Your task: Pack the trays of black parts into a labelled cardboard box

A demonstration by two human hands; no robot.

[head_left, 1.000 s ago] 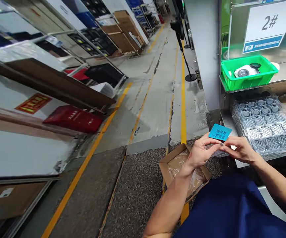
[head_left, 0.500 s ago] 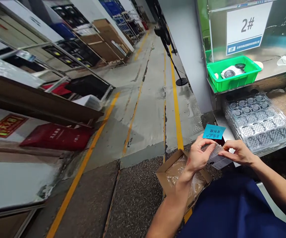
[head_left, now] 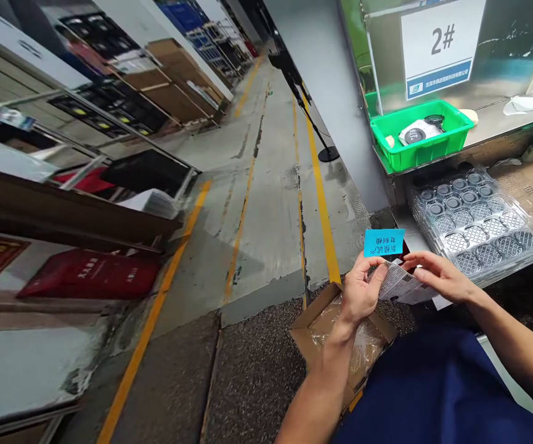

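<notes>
A factory aisle with a grey floor (head_left: 266, 203) and painted yellow lines runs away from the person, with a steel desk (head_left: 501, 120) along its right side. Nearest the camera, below both hands, is the person's dark blue clothing (head_left: 432, 394). Just under the left hand (head_left: 361, 293), an open cardboard box (head_left: 305, 336) lined with a clear plastic bag sits on the dark speckled mat.

Both hands are closed in pinches on the white printed label (head_left: 402, 285), which lies between them. The left thumb and fingers grip its left end, and the right hand (head_left: 437, 277) pinches its upper right edge with the fingertips. A blue card (head_left: 384, 242) with dark characters stands just above the left fingertips and touches the label's top. How the card is held cannot be told.

Just beyond the right hand, a clear blister tray (head_left: 474, 222) with rows of round pockets rests on the desk's lower level. Farther back, above the tray, a green bin (head_left: 421, 148) holds a few dark and white round parts, and behind it stands a white sign (head_left: 439, 49) marked "2#". Well to the left of the hands, a red case (head_left: 90, 274) lies under low shelves. A fan stand (head_left: 328, 154) is on the floor far beyond the left hand.
</notes>
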